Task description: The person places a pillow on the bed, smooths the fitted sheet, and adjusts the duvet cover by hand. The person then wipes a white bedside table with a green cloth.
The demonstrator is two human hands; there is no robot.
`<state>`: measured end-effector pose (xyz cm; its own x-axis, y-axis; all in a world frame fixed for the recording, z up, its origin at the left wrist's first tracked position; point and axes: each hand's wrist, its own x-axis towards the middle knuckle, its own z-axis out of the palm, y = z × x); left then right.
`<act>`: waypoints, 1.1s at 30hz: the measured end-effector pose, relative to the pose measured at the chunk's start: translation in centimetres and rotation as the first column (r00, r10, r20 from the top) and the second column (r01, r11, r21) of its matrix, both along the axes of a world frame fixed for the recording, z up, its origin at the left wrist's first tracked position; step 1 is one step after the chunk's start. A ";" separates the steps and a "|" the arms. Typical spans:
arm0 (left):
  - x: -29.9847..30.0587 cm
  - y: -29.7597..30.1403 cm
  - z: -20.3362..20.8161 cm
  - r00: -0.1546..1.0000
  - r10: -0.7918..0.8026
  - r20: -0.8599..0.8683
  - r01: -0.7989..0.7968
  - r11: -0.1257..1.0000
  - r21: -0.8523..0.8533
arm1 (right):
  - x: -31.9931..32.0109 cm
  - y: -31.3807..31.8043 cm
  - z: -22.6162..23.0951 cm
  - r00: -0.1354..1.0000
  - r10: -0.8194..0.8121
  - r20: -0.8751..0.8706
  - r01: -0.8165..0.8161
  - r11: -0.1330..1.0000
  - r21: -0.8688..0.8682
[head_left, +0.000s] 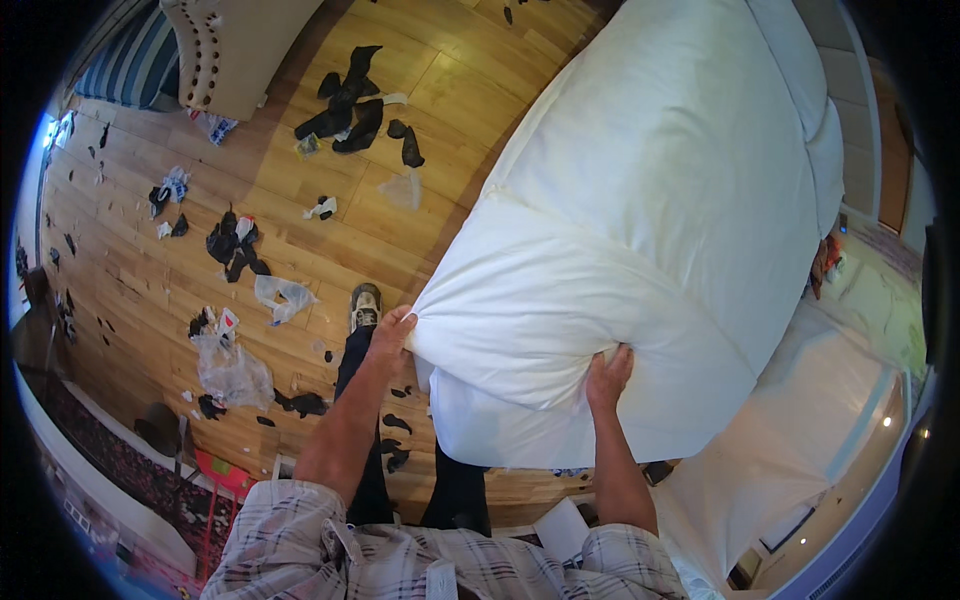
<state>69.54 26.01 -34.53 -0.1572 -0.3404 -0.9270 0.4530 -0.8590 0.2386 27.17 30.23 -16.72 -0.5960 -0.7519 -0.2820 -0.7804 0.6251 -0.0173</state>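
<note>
A large white sheet (640,220) covers what looks like a bed in front of me, reaching far back to the right. My left hand (391,336) is closed on the sheet at its near left corner, and folds fan out from the pinched cloth. Farther right, my right hand (609,377) is closed on a gathered part of the same sheet near its front edge. Between the hands the cloth is pulled into creases. Below them a lower white layer (500,430) hangs over the front. Whatever lies under the sheet is hidden.
Black scraps (345,105) and crumpled clear plastic (232,370) litter the wooden floor (440,90) on the left. A studded armchair (235,50) with a striped cushion (130,65) stands at the far left. My shoe (366,304) rests beside the bed. Translucent sheeting (745,480) spreads at the right.
</note>
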 end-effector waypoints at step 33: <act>-8.6 -21.0 2.1 0.728 -0.289 0.621 0.636 0.622 -0.456 | 2.7 -9.6 -3.1 1.000 -0.008 0.008 0.010 0.945 -0.326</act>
<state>60.97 5.04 -32.47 -0.0946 -0.8408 -0.5331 -0.2773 -0.4920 0.8252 29.88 20.61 -19.86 -0.6020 -0.7980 -0.0259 -0.7740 0.5913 -0.2267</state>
